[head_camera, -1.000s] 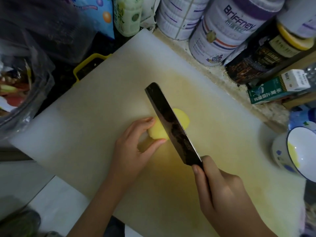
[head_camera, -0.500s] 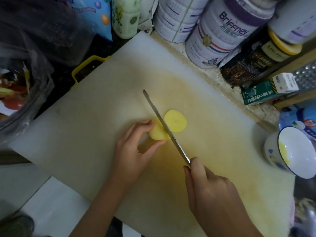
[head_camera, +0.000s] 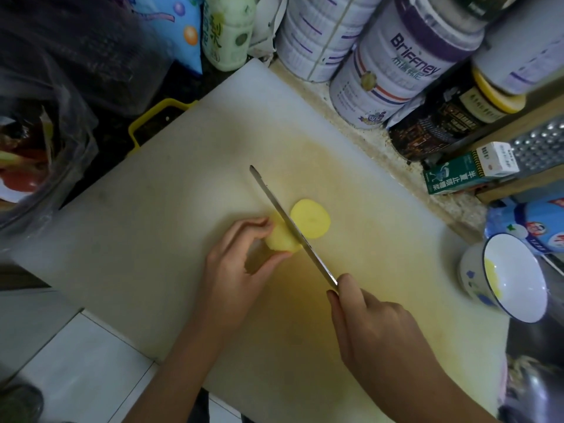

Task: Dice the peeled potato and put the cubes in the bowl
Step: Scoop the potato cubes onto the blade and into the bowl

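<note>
A peeled yellow potato lies on the white cutting board. My left hand pinches it between thumb and fingers. A round cut slice lies flat just right of the knife. The blade stands on edge between potato and slice. My right hand grips the knife's handle, which is hidden in the fist. A white bowl with a blue rim stands tilted at the board's right edge, something yellow inside it.
Large tins, a green bottle, jars and a green carton line the back. A plastic bag with scraps sits at the left. A yellow handle pokes out beside the board. A grater is at the right.
The knife turned from flat-side-up to on edge and came down through the potato. One slice now lies flat to the blade's right. My left hand kept its hold.
</note>
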Available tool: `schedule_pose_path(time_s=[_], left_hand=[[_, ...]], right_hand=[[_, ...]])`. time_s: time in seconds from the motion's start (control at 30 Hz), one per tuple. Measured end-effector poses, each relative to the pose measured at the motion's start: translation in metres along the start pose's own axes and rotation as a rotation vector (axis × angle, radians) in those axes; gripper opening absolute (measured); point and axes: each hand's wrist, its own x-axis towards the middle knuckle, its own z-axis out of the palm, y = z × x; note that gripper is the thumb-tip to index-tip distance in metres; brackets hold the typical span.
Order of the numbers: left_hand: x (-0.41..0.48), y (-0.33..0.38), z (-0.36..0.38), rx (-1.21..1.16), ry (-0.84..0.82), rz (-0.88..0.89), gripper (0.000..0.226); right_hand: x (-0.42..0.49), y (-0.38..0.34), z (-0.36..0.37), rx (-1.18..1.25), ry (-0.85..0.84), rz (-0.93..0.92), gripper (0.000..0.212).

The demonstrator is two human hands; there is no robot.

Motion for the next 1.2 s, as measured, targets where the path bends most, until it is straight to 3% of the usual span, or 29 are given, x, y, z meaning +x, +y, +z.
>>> schedule_pose_path(time_s=[0.43,0.57,0.7,0.83,0.93,1.1,1.2], left_hand=[[0.000,-0.002,0.001,0.083,0.016,0.076,0.035],[0.002,-0.002,0.003,0.081,0.035,0.078,0.036],[0.002,-0.001,0.002,0.109,0.007,0.050,0.034],[0.001,0.002,0.002,0.053,-0.041,0.002,0.036],[0.000,0.001,0.000,0.027,-0.067,-0.028,0.040],[0.000,0.002,0.000,0.022,-0.051,-0.090,0.044],[0.001,0.004,0.001,0.009,-0.036,-0.074,0.045]], right_hand=[[0.020,0.018,0.017,0.014,-0.073,-0.085,0.011],[0.029,0.028,0.038,0.034,-0.116,-0.117,0.035],[0.044,0.022,0.040,0.118,-0.066,-0.114,0.009],[0.061,0.020,0.030,0.299,-0.087,-0.039,0.025],[0.046,0.031,0.019,0.472,-0.085,0.013,0.023],[0.017,0.045,0.002,0.528,-0.025,-0.071,0.012],[0.006,0.041,0.001,0.452,0.011,-0.103,0.021]])
